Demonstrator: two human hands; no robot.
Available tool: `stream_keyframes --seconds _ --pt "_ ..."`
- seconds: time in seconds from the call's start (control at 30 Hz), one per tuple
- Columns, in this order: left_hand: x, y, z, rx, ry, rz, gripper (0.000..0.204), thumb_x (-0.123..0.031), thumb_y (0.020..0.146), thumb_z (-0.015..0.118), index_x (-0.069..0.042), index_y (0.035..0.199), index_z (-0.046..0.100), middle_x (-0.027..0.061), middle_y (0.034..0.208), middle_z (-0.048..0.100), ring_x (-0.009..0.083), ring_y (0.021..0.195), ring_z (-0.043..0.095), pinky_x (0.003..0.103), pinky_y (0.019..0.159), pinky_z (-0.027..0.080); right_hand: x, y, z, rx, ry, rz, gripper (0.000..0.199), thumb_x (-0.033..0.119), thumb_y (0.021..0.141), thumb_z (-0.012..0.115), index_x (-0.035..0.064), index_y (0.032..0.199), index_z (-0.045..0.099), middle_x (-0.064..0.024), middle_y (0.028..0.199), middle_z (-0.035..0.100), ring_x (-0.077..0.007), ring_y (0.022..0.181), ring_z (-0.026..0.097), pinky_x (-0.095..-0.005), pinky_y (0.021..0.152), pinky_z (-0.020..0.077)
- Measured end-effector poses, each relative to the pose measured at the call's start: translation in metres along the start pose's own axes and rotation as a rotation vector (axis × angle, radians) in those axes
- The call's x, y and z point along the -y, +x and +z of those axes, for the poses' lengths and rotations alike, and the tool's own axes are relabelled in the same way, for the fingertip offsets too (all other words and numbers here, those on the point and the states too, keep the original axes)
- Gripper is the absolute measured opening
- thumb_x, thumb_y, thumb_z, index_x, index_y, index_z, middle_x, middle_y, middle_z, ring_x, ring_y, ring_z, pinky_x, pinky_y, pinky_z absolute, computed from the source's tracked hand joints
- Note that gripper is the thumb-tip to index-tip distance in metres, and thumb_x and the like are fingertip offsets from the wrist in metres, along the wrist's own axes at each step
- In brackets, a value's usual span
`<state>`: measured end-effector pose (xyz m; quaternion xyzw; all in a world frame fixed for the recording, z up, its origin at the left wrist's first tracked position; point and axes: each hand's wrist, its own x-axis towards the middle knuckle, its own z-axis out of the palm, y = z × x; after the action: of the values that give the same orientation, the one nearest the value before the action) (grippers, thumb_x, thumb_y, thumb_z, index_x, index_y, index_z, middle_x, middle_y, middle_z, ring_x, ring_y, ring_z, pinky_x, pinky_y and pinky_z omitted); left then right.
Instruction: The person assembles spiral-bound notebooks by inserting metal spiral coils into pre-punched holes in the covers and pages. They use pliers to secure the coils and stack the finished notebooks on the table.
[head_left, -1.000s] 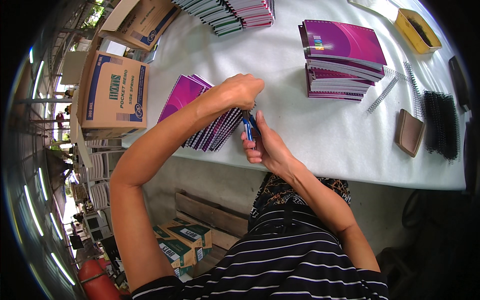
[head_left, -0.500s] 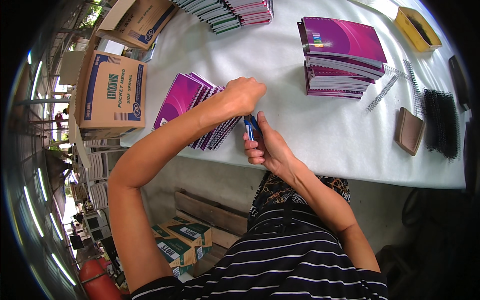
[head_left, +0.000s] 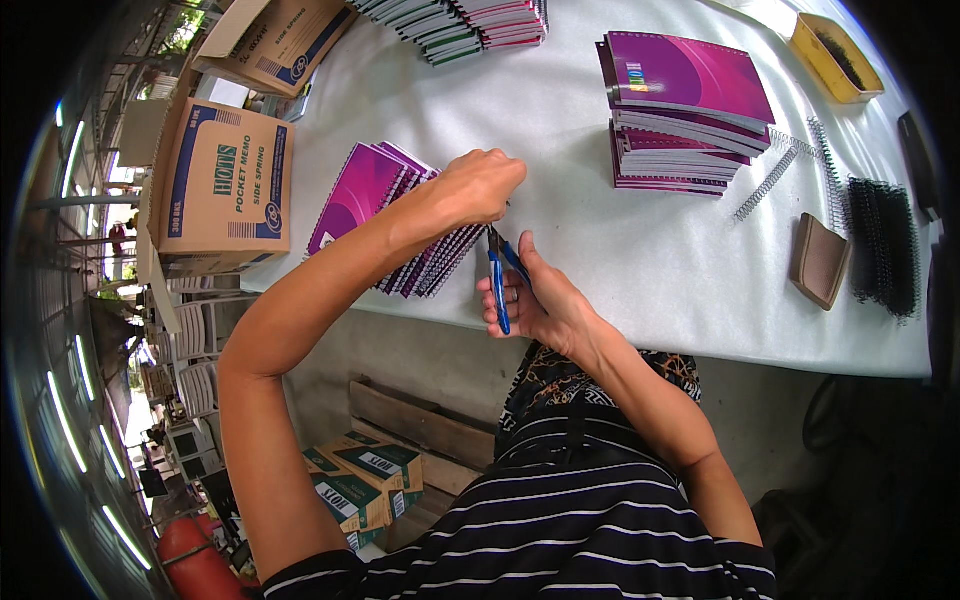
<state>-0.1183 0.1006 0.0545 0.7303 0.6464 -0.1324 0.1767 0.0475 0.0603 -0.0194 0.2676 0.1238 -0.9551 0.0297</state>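
Blue-handled cutting pliers [head_left: 497,285] rest in my right hand [head_left: 555,305], their handles spread and their dark jaws pointing away from me. The fingers of that hand curl loosely about the handles. Just beyond the jaws, my left hand [head_left: 483,187] is closed, knuckles up; whatever its fingers pinch is hidden beneath it. Under and beside my left forearm lies a fanned row of purple spiral notebooks [head_left: 352,205], partly covered by the arm. A taller stack of purple notebooks [head_left: 690,80] stands farther right on the white-covered table [head_left: 560,250].
At the left stand cardboard boxes [head_left: 228,185]. Green- and red-edged notebooks [head_left: 440,30] are stacked at the back. On the right lie loose wire coils [head_left: 768,185], a bundle of black coils [head_left: 884,250], a brown tray-like piece [head_left: 820,262] and a yellow container [head_left: 835,60].
The pliers have opened, and their blue handles now show more fully as my right fingers loosened. My left hand has shifted slightly left and away from me.
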Motion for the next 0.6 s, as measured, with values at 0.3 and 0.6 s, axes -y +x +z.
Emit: stream_keyframes --seconds 0.3,0.6 --pt "0.002 0.001 -0.003 0.050 0.004 -0.029 0.028 -0.006 0.071 0.075 0.006 0.090 0.058 0.0258 0.085 0.064 0.0437 0.088 0.063 0.049 0.074 0.050 0.004 0.008 0.006 -0.013 0.038 -0.064 0.069 0.066 0.096 0.031 0.0010 0.086 0.053 -0.0039 0.067 0.045 -0.0158 0.056 0.042 -0.0314 0.052 0.0373" --pt "0.001 0.005 0.005 -0.010 0.076 -0.062 0.024 0.005 0.067 0.064 0.006 0.090 0.058 0.0242 0.089 0.064 0.0426 0.090 0.063 0.049 0.076 0.051 0.010 0.017 0.000 -0.035 -0.031 -0.073 0.066 0.065 0.097 0.032 0.0018 0.085 0.050 -0.0023 0.065 0.043 -0.0143 0.052 0.038 -0.0313 0.048 0.0345"
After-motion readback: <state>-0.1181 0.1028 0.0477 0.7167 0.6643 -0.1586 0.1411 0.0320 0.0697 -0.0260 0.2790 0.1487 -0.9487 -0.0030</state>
